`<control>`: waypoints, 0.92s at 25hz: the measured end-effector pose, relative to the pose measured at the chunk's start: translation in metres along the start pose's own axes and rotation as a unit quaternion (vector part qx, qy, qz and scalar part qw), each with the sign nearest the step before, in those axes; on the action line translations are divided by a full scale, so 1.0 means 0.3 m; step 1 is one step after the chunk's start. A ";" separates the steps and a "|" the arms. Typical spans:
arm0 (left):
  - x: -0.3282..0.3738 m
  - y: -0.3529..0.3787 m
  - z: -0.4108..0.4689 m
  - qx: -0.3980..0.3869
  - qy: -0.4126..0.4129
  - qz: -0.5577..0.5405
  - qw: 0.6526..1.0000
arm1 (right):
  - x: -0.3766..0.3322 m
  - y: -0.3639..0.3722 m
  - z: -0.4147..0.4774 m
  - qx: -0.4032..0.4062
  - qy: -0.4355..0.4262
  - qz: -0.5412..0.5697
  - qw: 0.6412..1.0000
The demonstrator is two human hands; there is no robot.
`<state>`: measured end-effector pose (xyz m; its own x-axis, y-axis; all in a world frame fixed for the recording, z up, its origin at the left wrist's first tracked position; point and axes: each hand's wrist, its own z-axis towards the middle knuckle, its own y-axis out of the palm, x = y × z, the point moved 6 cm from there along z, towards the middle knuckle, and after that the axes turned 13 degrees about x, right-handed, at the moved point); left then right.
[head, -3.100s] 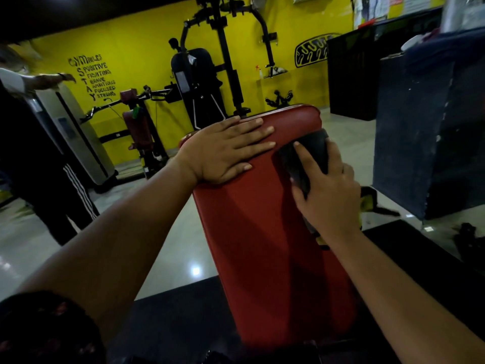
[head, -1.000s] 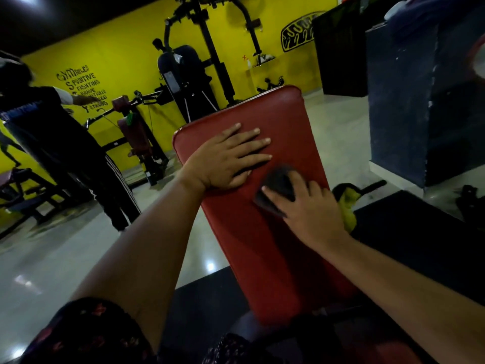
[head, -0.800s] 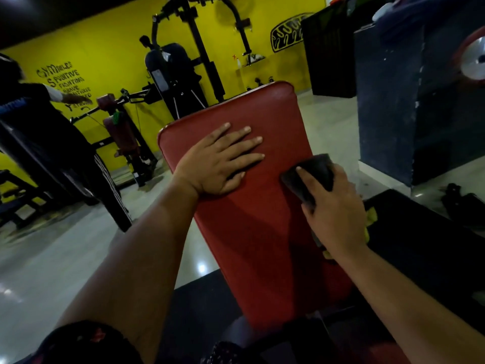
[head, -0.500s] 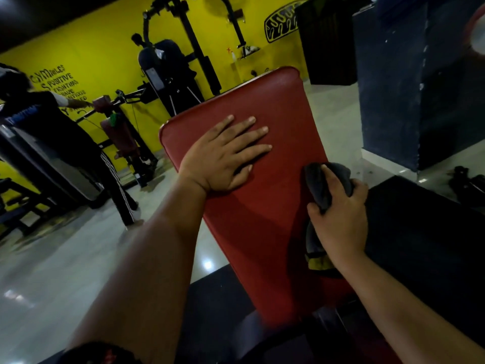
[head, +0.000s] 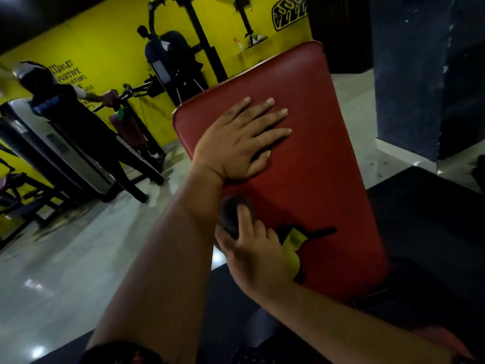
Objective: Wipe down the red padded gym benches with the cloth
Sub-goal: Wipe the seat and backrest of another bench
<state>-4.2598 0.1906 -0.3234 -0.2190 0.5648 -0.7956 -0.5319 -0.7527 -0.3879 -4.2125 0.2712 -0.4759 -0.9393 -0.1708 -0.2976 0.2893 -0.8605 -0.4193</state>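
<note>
A red padded bench back [head: 315, 164] rises tilted in front of me, filling the middle of the head view. My left hand [head: 241, 137] lies flat on its upper left part, fingers spread, holding nothing. My right hand [head: 254, 250] presses a dark cloth [head: 231, 214] with a yellow patch against the pad's lower left edge, just under my left wrist. Most of the cloth is hidden under the hand.
A person in dark clothes [head: 78, 127] stands at the left by a gym machine [head: 39, 143]. A black multi-gym [head: 178, 59] stands against the yellow wall. A dark pillar [head: 420, 74] rises at the right. Black floor mat [head: 420, 219] lies under the bench.
My right hand has swept the cloth from the pad's right edge across to its lower left edge. My left hand has stayed flat on the upper pad.
</note>
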 end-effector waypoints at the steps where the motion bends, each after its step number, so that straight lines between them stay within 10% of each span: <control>1: 0.001 -0.001 -0.001 -0.002 -0.003 0.000 1.000 | -0.019 0.009 -0.010 0.009 -0.035 -0.007 0.999; 7: 0.005 -0.004 0.004 -0.021 0.006 0.005 1.000 | 0.078 -0.046 -0.027 0.010 -0.169 -0.050 0.984; 14: 0.065 -0.008 0.007 -0.041 -0.022 0.018 0.999 | 0.482 -0.196 0.016 -0.009 -0.118 -0.136 0.984; 19: 0.236 0.047 -0.064 -0.062 0.066 0.015 0.996 | 0.733 -0.292 0.000 -0.001 0.099 -0.073 0.992; 23: 0.234 0.056 -0.082 -0.058 0.041 0.018 0.997 | 0.717 -0.242 -0.119 0.052 0.359 0.063 0.930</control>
<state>-4.2639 0.2092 -0.3973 -0.1665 0.5115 -0.8430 -0.4263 -0.8083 -0.4062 -4.4290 0.3140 -0.5401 -0.5234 0.0591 -0.8500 0.3332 -0.9039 -0.2681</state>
